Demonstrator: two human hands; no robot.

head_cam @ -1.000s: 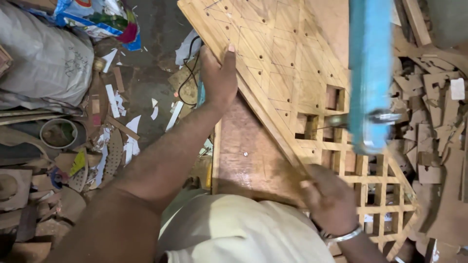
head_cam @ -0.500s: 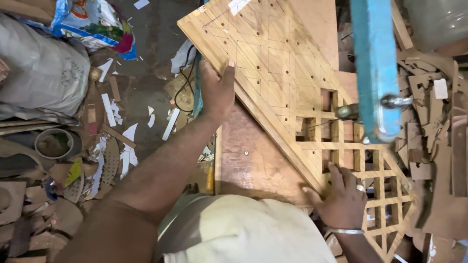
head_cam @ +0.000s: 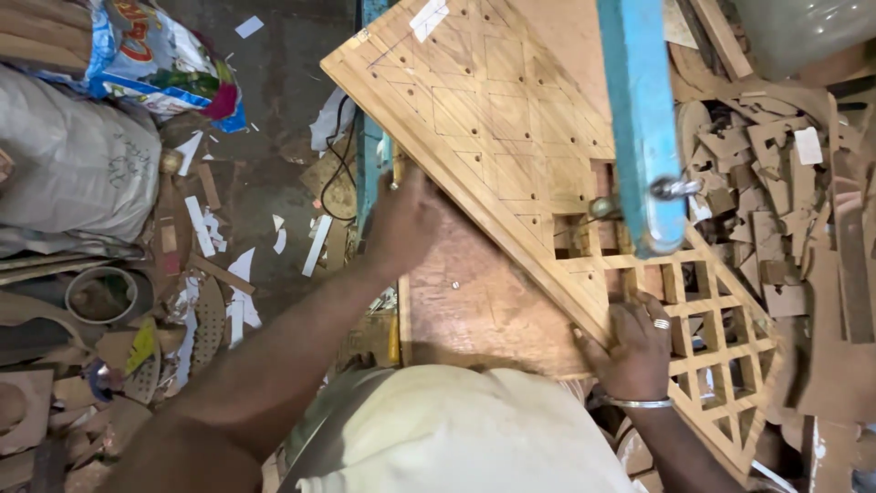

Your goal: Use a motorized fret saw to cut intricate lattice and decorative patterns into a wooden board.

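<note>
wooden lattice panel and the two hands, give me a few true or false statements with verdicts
1. The left hand grips the edge of the wooden lattice panel. True.
2. The right hand holds a hammer. False: it rests flat on the panel's cut-out part, holding no tool.
3. A blue machine arm reaches over the panel. True.
4. Every square in the panel is cut out. False: only the squares near the right hand are open; the rest are just marked lines with small holes.
5. The right hand has a ring and a bracelet. True.

Tan lattice-patterned wooden panel (head_cam: 511,100) under a turquoise saw arm (head_cam: 639,119).
</note>
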